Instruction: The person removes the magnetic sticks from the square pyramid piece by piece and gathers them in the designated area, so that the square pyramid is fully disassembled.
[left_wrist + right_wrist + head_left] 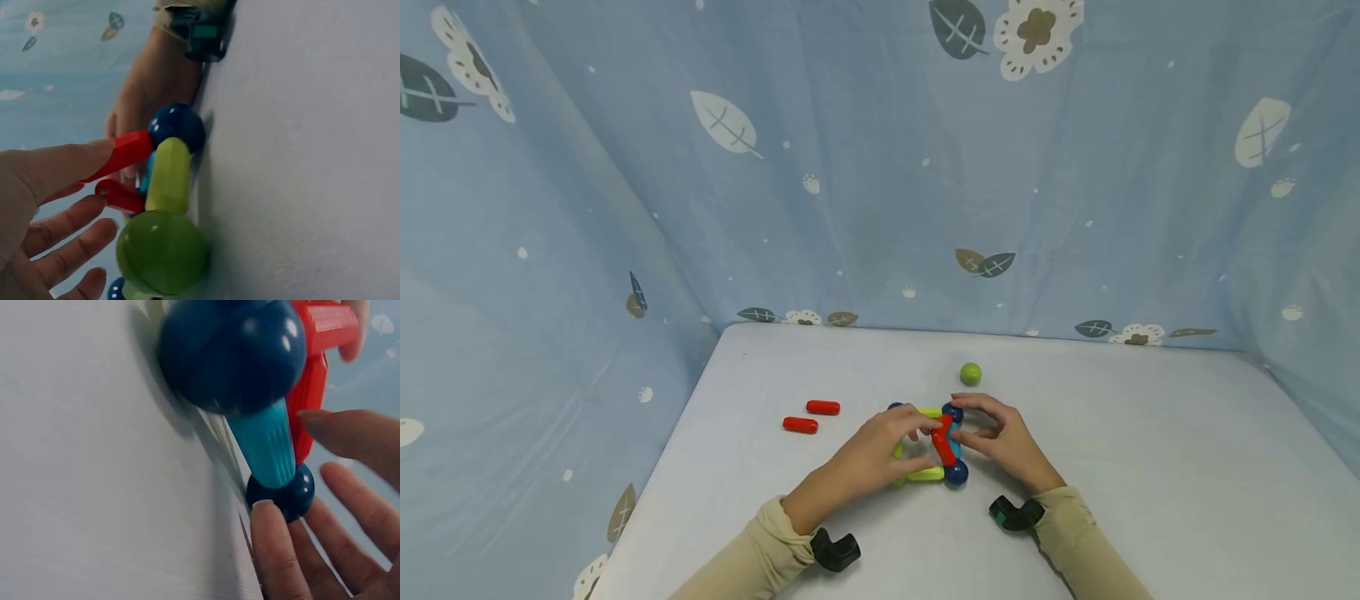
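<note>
A square frame of rods and balls lies on the white table. Dark blue balls (956, 472) form its right corners, joined by a light blue rod (267, 447). Yellow-green rods (169, 177) run leftward, one to a green ball (164, 253). Two red rods (945, 450) rise from the right-hand balls and lean together. My left hand (874, 452) pinches the nearer red rod (129, 152) between thumb and finger. With my right hand (1006, 440), I hold the far dark blue ball (290, 492) with my fingers, the thumb against its red rod (310, 394).
Two loose red rods (823, 407) lie left of the frame. Behind it sits a loose green ball (971, 373). A blue patterned curtain (880, 208) encloses the back and sides of the table (1150, 467). Each wrist wears a black camera mount (836, 551).
</note>
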The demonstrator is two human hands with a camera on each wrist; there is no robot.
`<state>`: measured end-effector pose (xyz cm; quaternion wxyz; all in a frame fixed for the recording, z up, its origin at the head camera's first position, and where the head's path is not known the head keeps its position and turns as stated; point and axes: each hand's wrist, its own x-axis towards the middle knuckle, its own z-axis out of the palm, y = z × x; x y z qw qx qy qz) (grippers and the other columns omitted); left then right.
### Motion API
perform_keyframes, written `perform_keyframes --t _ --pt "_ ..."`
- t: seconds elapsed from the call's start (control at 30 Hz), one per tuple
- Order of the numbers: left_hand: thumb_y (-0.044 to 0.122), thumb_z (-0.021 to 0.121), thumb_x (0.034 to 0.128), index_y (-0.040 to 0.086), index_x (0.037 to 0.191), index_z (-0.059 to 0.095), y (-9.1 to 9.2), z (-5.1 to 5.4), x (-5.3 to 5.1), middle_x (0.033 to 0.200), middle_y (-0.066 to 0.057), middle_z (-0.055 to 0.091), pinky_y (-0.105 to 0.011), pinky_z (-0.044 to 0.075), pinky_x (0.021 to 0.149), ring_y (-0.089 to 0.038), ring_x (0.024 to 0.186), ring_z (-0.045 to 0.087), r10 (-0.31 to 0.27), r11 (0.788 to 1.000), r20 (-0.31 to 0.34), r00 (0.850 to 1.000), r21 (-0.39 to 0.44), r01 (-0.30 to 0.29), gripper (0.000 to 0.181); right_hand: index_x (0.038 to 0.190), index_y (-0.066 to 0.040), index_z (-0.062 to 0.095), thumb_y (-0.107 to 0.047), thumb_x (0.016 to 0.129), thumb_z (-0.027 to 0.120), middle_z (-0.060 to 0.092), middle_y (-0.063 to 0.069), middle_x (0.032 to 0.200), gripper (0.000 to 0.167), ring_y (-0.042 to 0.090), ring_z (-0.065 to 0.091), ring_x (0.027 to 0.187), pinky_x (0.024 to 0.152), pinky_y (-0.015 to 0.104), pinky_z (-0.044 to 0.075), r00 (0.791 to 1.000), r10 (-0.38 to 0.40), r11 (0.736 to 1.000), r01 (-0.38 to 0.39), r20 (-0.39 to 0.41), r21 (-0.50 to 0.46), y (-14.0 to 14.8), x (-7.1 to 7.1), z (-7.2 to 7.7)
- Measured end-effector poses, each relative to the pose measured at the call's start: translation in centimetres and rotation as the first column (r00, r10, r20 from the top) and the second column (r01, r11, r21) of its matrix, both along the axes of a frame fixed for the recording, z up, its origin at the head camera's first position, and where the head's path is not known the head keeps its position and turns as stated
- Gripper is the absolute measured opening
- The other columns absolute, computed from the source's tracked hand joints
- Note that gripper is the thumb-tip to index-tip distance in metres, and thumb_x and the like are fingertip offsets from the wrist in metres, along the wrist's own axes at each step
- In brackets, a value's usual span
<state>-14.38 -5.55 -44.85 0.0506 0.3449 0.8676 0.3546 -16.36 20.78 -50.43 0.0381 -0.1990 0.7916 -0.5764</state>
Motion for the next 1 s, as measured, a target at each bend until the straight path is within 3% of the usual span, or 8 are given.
perform_keyframes --t 0.1,0.17,0.33,0.5,0.6,0.8,1.0 --pt "0.028 0.079 0.0928 0.020 0.134 0.065 0.1 -0.1 0.0 0.120 0.005 0.068 -0.020 0.052 0.080 -0.015 0.100 0.066 0.007 1.000 0.009 1.000 -0.003 -0.007 0.045 0.131 -0.012 0.067 -0.010 0.093 0.077 0.053 0.019 0.152 0.040 0.001 0.056 0.131 0.081 0.030 0.062 0.998 0.033 0.999 -0.035 -0.048 -0.042 -0.1 0.8 0.1" --pt "0.029 0.079 0.0932 0.020 0.133 0.066 0.1 -0.2 0.1 0.118 0.006 0.068 -0.019 0.052 0.079 -0.014 0.099 0.066 0.012 1.000 0.015 1.000 0.003 -0.012 0.042 0.129 -0.010 0.068 -0.005 0.092 0.077 0.049 0.022 0.155 0.038 0.004 0.055 0.134 0.078 0.033 0.063 0.995 0.068 0.995 -0.073 -0.066 -0.073 -0.1 1.6 0.1" --pt "0.028 0.077 0.0941 0.019 0.126 0.068 0.4 -0.3 0.5 0.115 0.008 0.071 -0.020 0.053 0.077 -0.012 0.094 0.067 0.002 0.999 0.017 1.000 0.047 -0.003 0.035 0.114 -0.014 0.073 -0.008 0.088 0.082 0.039 0.018 0.164 0.028 0.023 0.050 0.143 0.079 0.034 0.062 0.985 0.143 0.988 -0.147 -0.096 -0.039 -0.1 2.9 0.0" --pt "0.028 0.078 0.0939 0.018 0.115 0.067 0.9 -0.4 0.8 0.104 0.009 0.074 -0.021 0.054 0.078 -0.010 0.090 0.067 0.013 0.998 -0.018 1.000 0.069 -0.012 0.026 0.104 -0.024 0.077 -0.018 0.084 0.088 0.036 0.015 0.167 0.024 0.042 0.044 0.145 0.086 0.030 0.061 0.977 0.161 0.986 -0.153 -0.141 0.067 -0.2 3.1 -0.2" --pt "0.030 0.078 0.0939 0.019 0.109 0.065 1.2 -0.6 1.0 0.099 0.009 0.074 -0.018 0.052 0.076 -0.008 0.089 0.067 0.027 0.998 -0.024 0.999 0.063 -0.025 0.023 0.101 -0.026 0.078 -0.021 0.083 0.088 0.036 0.015 0.166 0.021 0.040 0.051 0.140 0.087 0.029 0.060 0.977 0.156 0.985 -0.144 -0.144 0.092 -0.1 3.0 -0.3" --pt "0.029 0.078 0.0941 0.018 0.106 0.064 1.4 -0.5 1.3 0.097 0.008 0.073 -0.015 0.049 0.071 -0.004 0.085 0.065 0.033 0.998 -0.018 0.999 0.052 -0.032 0.021 0.098 -0.029 0.079 -0.025 0.083 0.089 0.038 0.008 0.167 0.019 0.021 0.064 0.122 0.086 0.027 0.059 0.981 0.142 0.985 -0.127 -0.132 0.117 -0.2 3.1 -0.1" --pt "0.026 0.074 0.0972 0.016 0.113 0.074 1.3 -0.2 1.3 0.103 0.008 0.076 -0.013 0.051 0.071 0.003 0.083 0.064 -0.024 0.999 -0.033 0.999 0.032 0.025 0.019 0.099 -0.027 0.079 -0.021 0.082 0.089 0.037 0.012 0.166 0.020 0.027 0.059 0.131 0.087 0.028 0.060 0.980 0.152 0.985 -0.139 -0.129 0.104 -0.2 3.0 -0.1"
